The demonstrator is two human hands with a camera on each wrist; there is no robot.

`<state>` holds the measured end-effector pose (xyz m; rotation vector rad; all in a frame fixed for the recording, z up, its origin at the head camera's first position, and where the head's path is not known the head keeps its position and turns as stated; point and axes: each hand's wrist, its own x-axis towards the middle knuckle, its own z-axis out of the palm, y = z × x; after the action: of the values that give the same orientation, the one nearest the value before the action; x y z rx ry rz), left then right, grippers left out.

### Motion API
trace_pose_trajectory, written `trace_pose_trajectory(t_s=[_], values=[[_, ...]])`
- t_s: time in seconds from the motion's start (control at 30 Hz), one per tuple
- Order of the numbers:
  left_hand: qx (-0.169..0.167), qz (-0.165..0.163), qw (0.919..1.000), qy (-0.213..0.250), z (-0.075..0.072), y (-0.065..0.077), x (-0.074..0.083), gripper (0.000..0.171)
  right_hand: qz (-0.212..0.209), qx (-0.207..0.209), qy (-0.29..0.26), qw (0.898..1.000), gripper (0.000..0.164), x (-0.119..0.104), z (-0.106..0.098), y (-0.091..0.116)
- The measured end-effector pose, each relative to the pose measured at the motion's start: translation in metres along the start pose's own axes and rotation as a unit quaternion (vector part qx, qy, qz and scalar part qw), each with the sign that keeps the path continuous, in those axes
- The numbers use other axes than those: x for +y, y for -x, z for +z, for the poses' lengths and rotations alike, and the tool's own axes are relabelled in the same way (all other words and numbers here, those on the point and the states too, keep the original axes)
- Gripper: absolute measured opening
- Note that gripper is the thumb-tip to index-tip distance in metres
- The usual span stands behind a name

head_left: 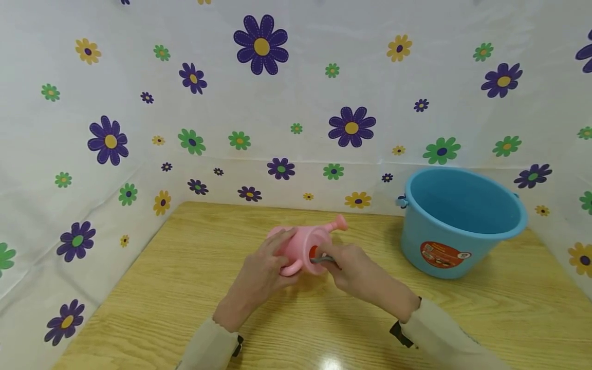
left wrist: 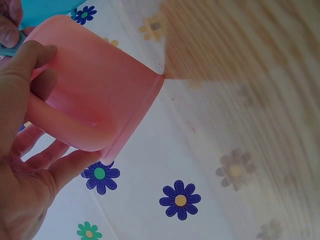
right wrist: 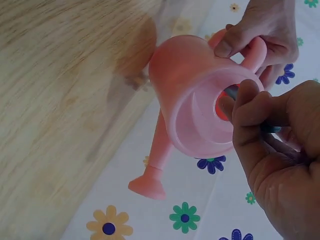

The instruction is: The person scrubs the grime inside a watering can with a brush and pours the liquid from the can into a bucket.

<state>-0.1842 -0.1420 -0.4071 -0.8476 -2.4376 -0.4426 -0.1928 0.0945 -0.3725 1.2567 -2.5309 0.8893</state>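
Observation:
A pink watering can [head_left: 293,249] lies tipped over at the middle of the table, its open mouth facing the right hand. My left hand [head_left: 261,275] grips it at the curved handle [left wrist: 75,130], with the thumb against the body. Between the fingers of my right hand [head_left: 361,272] is a slim grey-blue thing [head_left: 324,259], its far end inside the can's mouth. Something red [right wrist: 220,107] shows inside the can beside those fingertips. Most of the slim thing is hidden, so its kind cannot be told. The can's spout [right wrist: 157,170] points away to the right.
A large light-blue bucket [head_left: 444,226] with a red label stands on the wooden table [head_left: 185,267] at the right. White cloth [head_left: 300,92] printed with flowers hangs behind the table and along its sides.

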Motion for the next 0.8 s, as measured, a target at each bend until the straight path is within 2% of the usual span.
trace_pose_trajectory(t_s=[0.13, 0.27, 0.4, 0.57, 0.7, 0.8], values=[[-0.004, -0.002, 1.0000, -0.005, -0.001, 0.000, 0.000, 0.031, 0.052, -0.004, -0.075, 0.996, 0.015, -0.001, -0.003, 0.002], [-0.008, -0.005, 1.0000, -0.002, -0.002, 0.001, 0.000, 0.030, 0.118, -0.020, -0.143, 0.982, 0.012, -0.002, -0.008, 0.005], [-0.009, -0.010, 0.9999, 0.008, -0.003, 0.001, 0.000, 0.028, 0.163, -0.029, -0.174, 0.971, 0.009, -0.001, -0.014, 0.008], [-0.015, -0.014, 0.9997, 0.016, -0.003, 0.002, -0.001, 0.027, 0.198, -0.025, -0.186, 0.962, 0.011, 0.001, -0.022, 0.011], [-0.008, -0.012, 0.9998, 0.017, -0.002, 0.002, -0.001, 0.028, 0.206, -0.021, -0.199, 0.958, 0.009, 0.003, -0.026, 0.013], [-0.007, -0.012, 0.9998, 0.017, -0.003, 0.002, -0.001, 0.028, 0.198, -0.013, -0.201, 0.959, 0.007, 0.004, -0.028, 0.014]])
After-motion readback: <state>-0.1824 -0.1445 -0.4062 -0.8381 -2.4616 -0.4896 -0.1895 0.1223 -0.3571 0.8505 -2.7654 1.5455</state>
